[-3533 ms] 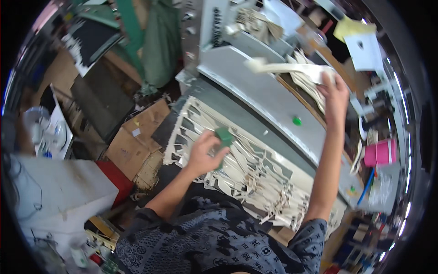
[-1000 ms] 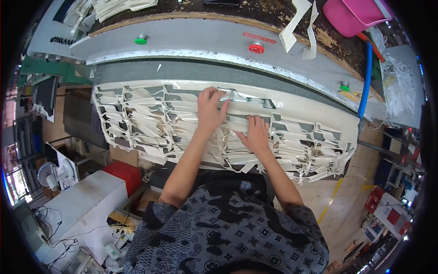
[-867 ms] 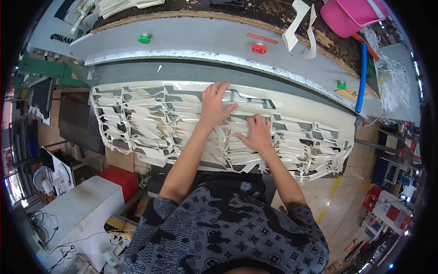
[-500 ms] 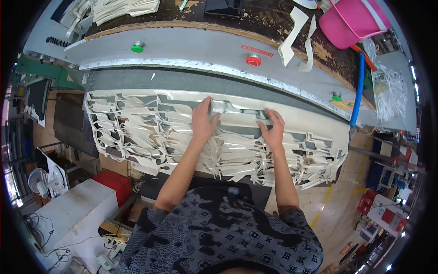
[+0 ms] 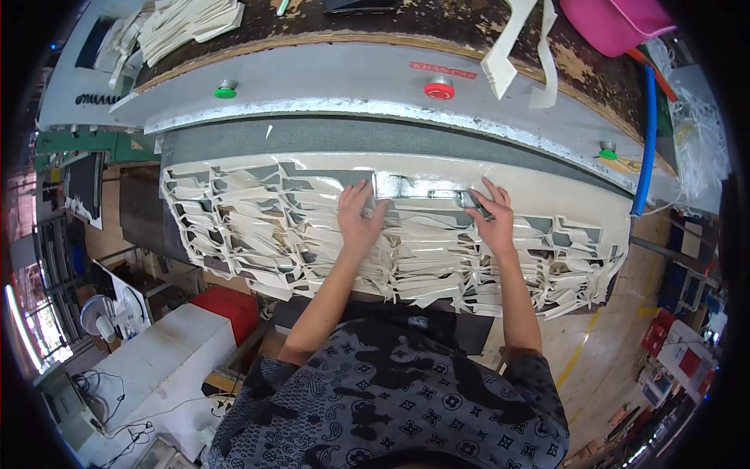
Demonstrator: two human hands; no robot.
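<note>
Metal die [image 5: 418,193] at 12 o'clock on the cream sheet [image 5: 558,195]. Right hand [image 5: 496,222] just shifted to its 4 o'clock end; left hand [image 5: 359,223], spread wide, at 8. I've both ends covered; can't tell if right grips.

Open to pass along the grey mat [image 5: 328,135], between the back edge of the cream sheet [image 5: 558,195] and the grey beam [image 5: 328,80], with just a small white scrap [image 5: 269,131] in the way. Walled off behind by that beam, knobbly with a red button [image 5: 440,89] and a green button [image 5: 225,91]. Open from above over the metal frame [image 5: 414,187], but hemmed in at its ends by left hand [image 5: 360,223] and right hand [image 5: 495,225]. Cluttered nearer the body by tangled strips [image 5: 437,270]. Narrowed at far right by the blue tube [image 5: 645,152].
</note>
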